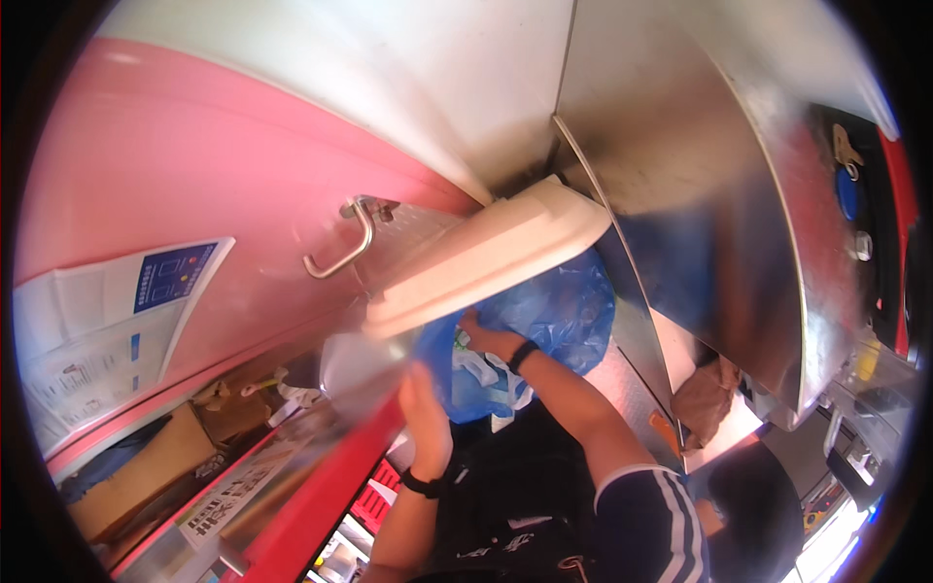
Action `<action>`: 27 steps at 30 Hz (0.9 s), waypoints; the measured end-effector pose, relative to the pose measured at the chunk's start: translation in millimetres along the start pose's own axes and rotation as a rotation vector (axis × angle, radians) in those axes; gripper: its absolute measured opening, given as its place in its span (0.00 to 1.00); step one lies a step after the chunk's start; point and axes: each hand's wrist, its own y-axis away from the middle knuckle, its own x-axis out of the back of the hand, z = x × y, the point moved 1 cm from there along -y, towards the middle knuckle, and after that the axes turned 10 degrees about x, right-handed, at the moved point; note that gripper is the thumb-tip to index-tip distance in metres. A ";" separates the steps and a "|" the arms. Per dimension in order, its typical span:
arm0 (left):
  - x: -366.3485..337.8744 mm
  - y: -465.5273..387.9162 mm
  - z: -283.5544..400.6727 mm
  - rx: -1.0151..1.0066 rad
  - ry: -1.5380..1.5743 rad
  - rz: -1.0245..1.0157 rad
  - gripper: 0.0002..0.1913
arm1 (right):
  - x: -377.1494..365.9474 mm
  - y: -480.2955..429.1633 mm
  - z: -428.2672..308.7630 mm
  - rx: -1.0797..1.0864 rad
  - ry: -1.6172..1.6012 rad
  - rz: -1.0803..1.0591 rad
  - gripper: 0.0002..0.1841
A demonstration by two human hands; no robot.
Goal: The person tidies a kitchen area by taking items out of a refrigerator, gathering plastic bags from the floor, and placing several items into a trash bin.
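Observation:
A bin lined with a blue plastic bag [561, 306] lies before me, its beige plastic lid [488, 255] tilted up above the opening. My right hand [492, 337] reaches into the mouth of the bag, above crumpled white and pale plastic [477, 372]; its fingertips are partly hidden, so what they touch is unclear. My left hand [423, 408] is upright at the bag's left edge, its fingers blurred; whether it grips the bag does not show. Both wrists wear black bands.
A pink panel [182, 160] with a metal handle [357, 240] and posted papers [109, 328] is at left. Stainless steel panels [685, 240] rise at right. A cardboard box [146, 474] and a red edge [321, 495] are lower left. Another person [758, 510] is at lower right, near a brown cloth [703, 404].

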 end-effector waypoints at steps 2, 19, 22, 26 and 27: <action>26.1 -5.6 -6.1 -0.011 -0.069 0.126 0.19 | 34.8 36.5 -78.3 0.292 0.198 -0.021 0.29; -16.6 35.0 17.8 0.050 0.237 -0.131 0.11 | 71.6 9.1 9.2 -0.300 0.403 0.131 0.29; -7.7 55.4 11.4 0.009 0.131 -0.201 0.18 | 78.5 4.8 31.8 -0.357 0.138 0.070 0.30; 39.3 86.1 -5.8 -0.137 -0.083 -0.319 0.24 | 66.1 50.5 12.3 -0.314 -0.194 0.000 0.31; 56.4 96.3 -9.3 -0.131 -0.232 -0.408 0.24 | 71.3 61.9 -1.5 -0.299 -0.140 -0.027 0.32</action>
